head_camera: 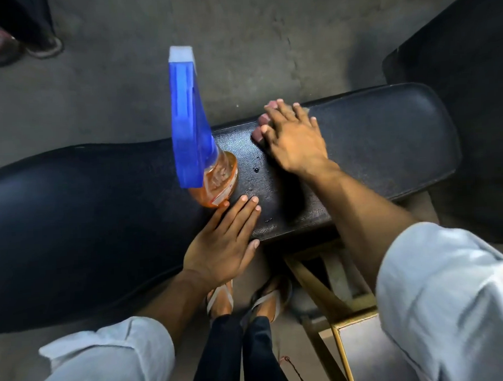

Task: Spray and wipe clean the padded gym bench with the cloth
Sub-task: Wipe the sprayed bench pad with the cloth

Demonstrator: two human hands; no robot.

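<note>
- The padded gym bench ran across the view, its black textured vinyl carrying a few wet droplets near the middle; as a tabletop it looked firm under a soft skin, probably slick where damp.
- The spray bottle stood upright on the pad, orange liquid low in its body, blue trigger head on top; likely light and easy to tip, best taken round the neck below the trigger.
- The left hand lay flat on the pad's near edge, fingers released, just beside the bottle's base.
- The right hand pressed flat at the far edge, fingers spread over a pinkish cloth, which was mostly hidden; it looked thin and limp, best driven under an open palm.
</note>
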